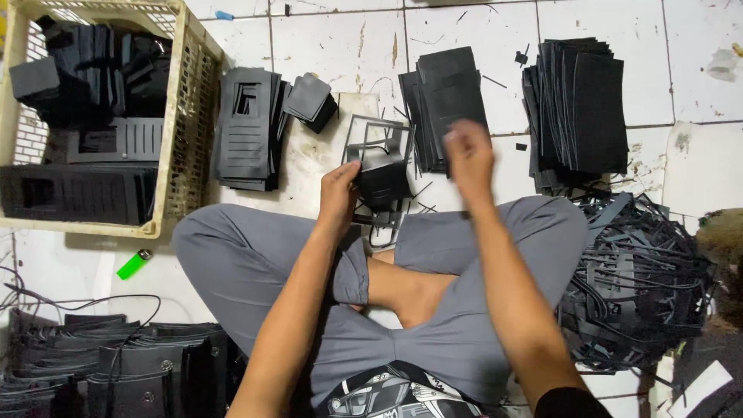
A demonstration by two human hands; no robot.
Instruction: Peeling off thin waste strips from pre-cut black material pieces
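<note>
Left hand (338,188) pinches a black die-cut sheet (381,176) by its left edge, thumb on top, held over the lap just above the knees. The sheet has a thin frame part sticking up and cut-out strips hanging below; exact shape is hard to read, black on black. Right hand (467,155) is raised just right of the sheet, motion-blurred, fingers curled in; can't tell if it grips anything or touches the sheet.

Person sits cross-legged on a white tiled floor (333,39) in grey trousers (248,255); a bare foot shows between the knees. Torso is cut off at the bottom edge.

Behind the right hand, a stack of black sheets (441,93), partly hidden by the hand. Further right, a taller stack of black panels (580,108). Below it, a tangled heap of black offcut frames (642,286), with the right knee covering its left side. Left of the held sheet, a pile of slotted black pieces (248,128) and a small black stack (311,99).

Far left, a beige plastic crate (176,116) full of black parts, contents indistinct. A green lighter (133,265) lies on the floor below it. Bottom left, dark stacked pieces (116,364) with a cable, cut off by the frame.
</note>
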